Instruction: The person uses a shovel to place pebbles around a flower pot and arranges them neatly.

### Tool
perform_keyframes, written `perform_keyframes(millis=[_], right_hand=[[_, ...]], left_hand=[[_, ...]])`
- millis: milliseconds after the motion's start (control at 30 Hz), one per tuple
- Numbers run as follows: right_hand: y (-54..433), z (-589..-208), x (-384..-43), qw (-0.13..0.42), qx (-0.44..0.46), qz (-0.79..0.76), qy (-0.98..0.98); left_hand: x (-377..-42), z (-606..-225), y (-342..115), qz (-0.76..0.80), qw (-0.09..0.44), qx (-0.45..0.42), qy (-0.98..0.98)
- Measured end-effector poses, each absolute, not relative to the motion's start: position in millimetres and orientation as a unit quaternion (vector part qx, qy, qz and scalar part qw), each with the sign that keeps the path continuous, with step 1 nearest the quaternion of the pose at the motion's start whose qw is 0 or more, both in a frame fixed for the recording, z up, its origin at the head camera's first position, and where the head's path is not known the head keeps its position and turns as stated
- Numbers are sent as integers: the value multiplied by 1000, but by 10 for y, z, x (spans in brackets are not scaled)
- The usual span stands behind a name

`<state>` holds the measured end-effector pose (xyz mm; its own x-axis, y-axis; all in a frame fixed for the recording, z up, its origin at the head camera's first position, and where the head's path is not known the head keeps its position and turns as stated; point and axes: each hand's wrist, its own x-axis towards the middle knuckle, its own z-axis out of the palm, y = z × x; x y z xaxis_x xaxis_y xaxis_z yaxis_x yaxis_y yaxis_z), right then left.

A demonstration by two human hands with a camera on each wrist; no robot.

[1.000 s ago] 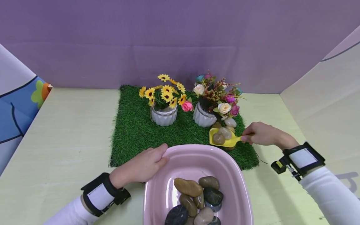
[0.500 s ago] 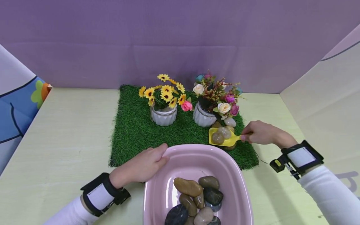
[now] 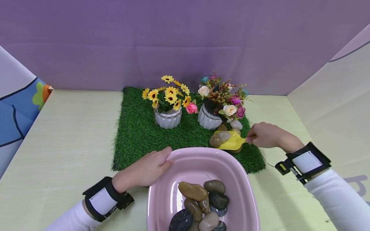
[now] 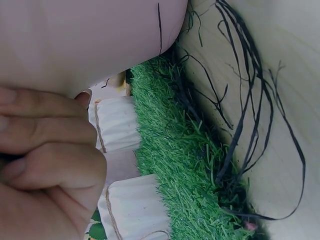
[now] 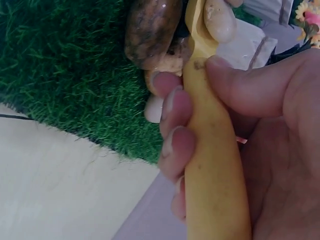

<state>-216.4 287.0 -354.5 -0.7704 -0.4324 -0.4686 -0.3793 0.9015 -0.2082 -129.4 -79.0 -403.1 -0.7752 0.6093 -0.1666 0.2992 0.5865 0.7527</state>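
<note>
My right hand (image 3: 264, 135) grips the handle of a yellow toy shovel (image 3: 235, 141), its thumb and fingers wrapped round it in the right wrist view. Two smooth stones (image 3: 223, 136) lie at the blade's left end, partly past its edge. Under and behind the blade, more stones (image 3: 236, 124) rest on the green turf mat (image 3: 138, 138). With curled fingers, my left hand (image 3: 148, 168) holds the far left rim of a pink basin (image 3: 248, 186). Brown, black and grey stones (image 3: 193, 191) lie inside the basin.
On the mat stand a white pot of yellow flowers (image 3: 168, 119) and a white pot of mixed flowers (image 3: 208, 119). A purple backdrop (image 3: 185, 45) rises behind the table (image 3: 81, 128). Dark loose strands (image 4: 255, 95) trail from the mat's edge.
The shovel blade has tipped to the left, and the two stones have slid from its middle to its left end. The left hand and basin hold still.
</note>
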Motion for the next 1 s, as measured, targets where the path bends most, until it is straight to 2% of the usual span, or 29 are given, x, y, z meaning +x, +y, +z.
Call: perform_keyframes(millis=[500, 1000], right_hand=[[2743, -3448, -2127, 269, -199, -5, 942], [2843, -3338, -2115, 244, -165, 17, 955]], left_hand=[[-1291, -4020, -787, 379, 217, 259, 862], [-1291, -4019, -786, 376, 217, 259, 863]])
